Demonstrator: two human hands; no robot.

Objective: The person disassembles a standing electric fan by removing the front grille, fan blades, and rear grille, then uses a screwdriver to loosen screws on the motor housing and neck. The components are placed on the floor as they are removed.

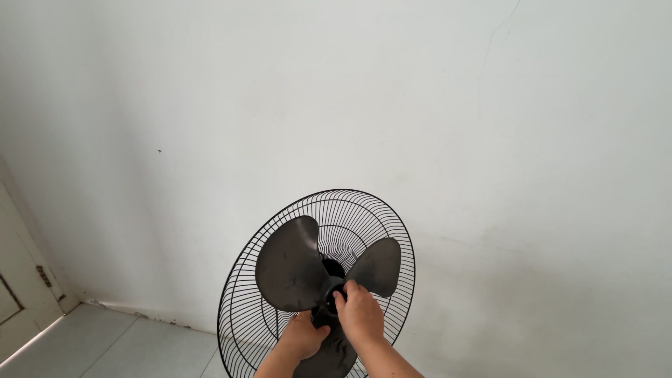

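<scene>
White wall (420, 105) fills most of the view, and a strip of pale floor (119, 343) shows at the bottom left beside a door edge (21, 294). Near the bottom middle stands a black fan (315, 280) with no front cover. Its round wire guard (245, 294) sits behind three dark blades (288, 264). The fan faces the person and tilts up a little, so its middle axis points toward the camera. The right hand (360, 315) is curled around the black hub (330, 290) in the middle. The left hand (302, 336) is closed on the bottom blade, just below the hub.
</scene>
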